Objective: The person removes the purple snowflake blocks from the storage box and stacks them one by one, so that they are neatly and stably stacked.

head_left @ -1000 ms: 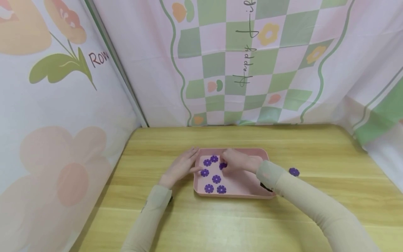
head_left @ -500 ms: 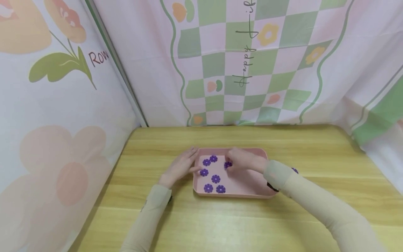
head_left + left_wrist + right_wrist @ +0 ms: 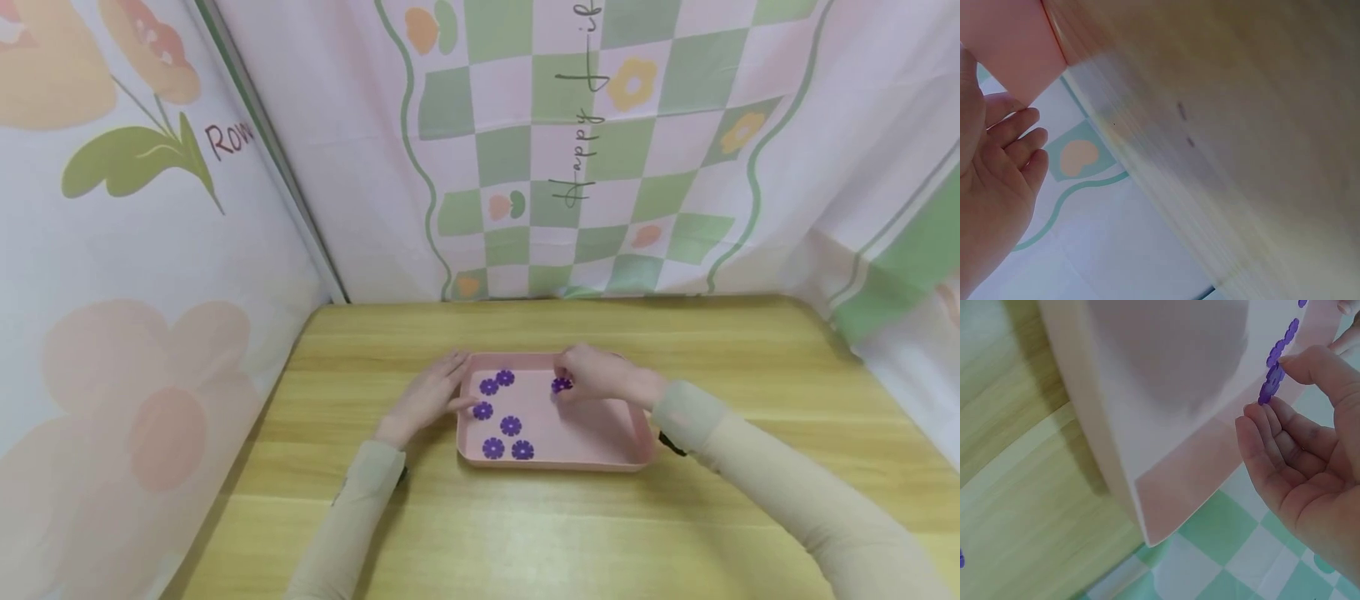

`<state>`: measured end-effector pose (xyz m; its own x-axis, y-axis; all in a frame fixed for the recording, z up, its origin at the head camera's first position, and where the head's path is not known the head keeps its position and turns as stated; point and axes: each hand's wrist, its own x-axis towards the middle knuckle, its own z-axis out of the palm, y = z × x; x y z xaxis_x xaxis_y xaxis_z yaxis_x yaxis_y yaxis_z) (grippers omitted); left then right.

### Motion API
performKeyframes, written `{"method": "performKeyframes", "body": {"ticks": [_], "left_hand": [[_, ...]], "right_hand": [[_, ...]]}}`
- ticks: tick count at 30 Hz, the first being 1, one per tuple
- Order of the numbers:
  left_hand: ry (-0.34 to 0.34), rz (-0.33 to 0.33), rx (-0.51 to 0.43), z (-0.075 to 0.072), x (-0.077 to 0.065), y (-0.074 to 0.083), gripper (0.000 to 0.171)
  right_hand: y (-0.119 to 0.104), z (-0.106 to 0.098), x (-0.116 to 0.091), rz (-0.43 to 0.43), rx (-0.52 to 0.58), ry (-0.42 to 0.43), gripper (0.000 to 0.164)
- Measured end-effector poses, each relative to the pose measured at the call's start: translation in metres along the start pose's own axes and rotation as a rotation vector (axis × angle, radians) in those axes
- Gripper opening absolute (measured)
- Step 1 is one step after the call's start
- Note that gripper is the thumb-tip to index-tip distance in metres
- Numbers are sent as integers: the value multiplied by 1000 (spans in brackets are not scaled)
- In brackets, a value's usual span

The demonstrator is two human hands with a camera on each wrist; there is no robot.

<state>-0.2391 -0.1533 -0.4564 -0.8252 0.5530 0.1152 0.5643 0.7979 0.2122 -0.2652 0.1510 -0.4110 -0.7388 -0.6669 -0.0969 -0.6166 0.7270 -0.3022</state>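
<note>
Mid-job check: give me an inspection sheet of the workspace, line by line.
Surface: wood-grain table.
Job's things: pink tray with six purple flower-shaped pieces toward its left side; another purple piece, cut off by the right wrist view's edge, lies outside the tray.
Clutter: nothing seen.
Grippers: left hand at the tray's left rim; right hand pinches a seventh piece.
Cables: nothing seen.
Surroundings: printed fabric behind the table.

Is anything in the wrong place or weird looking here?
One purple bit lies on the wooden table, outside the pink tray. It looks odd because the other purple flowers I can see are in the tray or in the right hand.
</note>
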Motion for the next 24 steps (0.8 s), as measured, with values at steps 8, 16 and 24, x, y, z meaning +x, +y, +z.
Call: {"method": "performKeyframes", "body": {"ticks": [8, 16, 24], "left_hand": [[-15, -8, 21, 2, 0, -1, 82], [-6, -4, -5, -1, 0, 1, 80], [-1, 2, 4, 1, 1, -1, 81]], "right_hand": [[8, -1, -8, 6, 0, 16, 26], [11, -14, -22, -18, -3, 64, 23], [21, -19, -38, -21, -29, 115, 17]]}}
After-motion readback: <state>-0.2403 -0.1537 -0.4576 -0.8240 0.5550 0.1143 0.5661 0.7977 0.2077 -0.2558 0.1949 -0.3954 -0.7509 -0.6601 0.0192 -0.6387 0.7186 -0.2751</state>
